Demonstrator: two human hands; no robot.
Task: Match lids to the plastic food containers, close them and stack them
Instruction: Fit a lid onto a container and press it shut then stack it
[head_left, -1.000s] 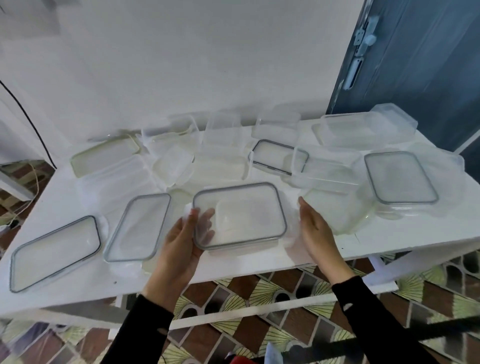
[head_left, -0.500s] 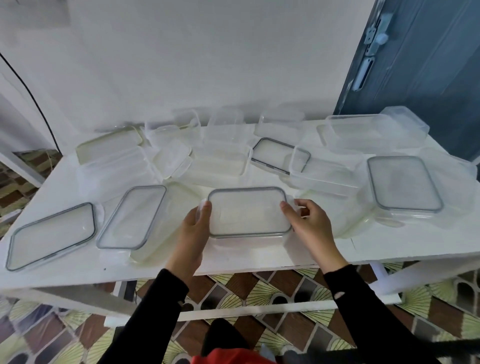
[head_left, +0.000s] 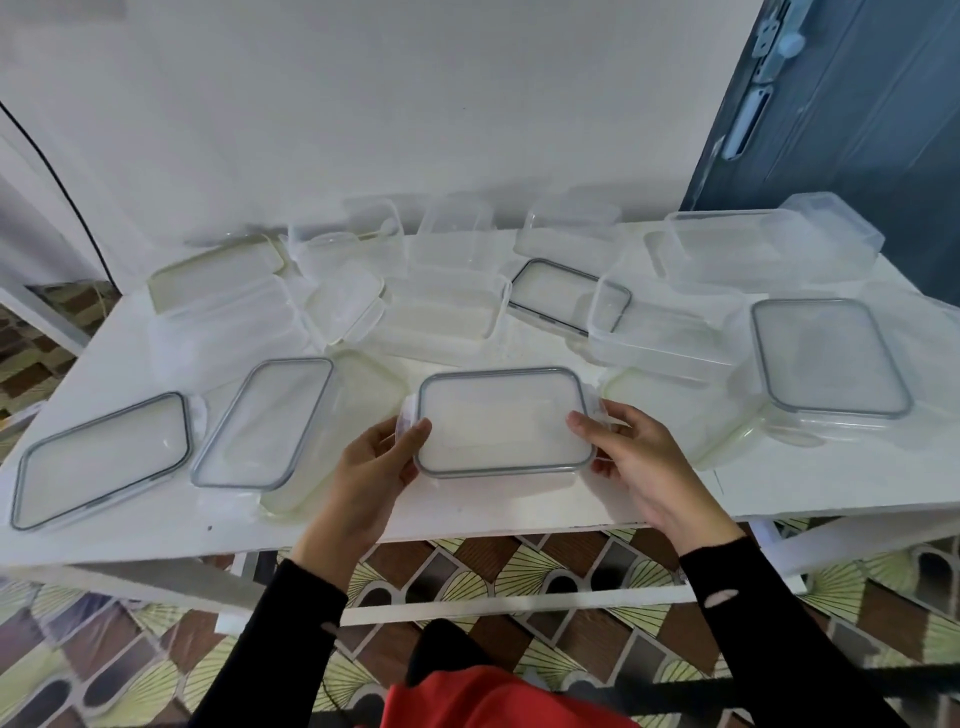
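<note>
At the counter's (head_left: 493, 512) six o'clock, left hand (head_left: 363, 470) and right hand (head_left: 647, 465) fingers grip a lidded container (head_left: 501, 421); nothing stacked, lids (head_left: 104, 457) loose at nine o'clock.

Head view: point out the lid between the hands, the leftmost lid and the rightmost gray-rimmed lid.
Held lid (head_left: 501, 421), head view, centre of its clear panel.
Leftmost lid (head_left: 101, 460), head view, centre of its panel.
Rightmost lid (head_left: 828, 356), head view, centre of its panel.

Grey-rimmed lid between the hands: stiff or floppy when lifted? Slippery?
Probably stiff: the grey-rimmed lid lies flat, edges straight. Likely light, being thin clear plastic. Might slide on the smooth white table.
</note>
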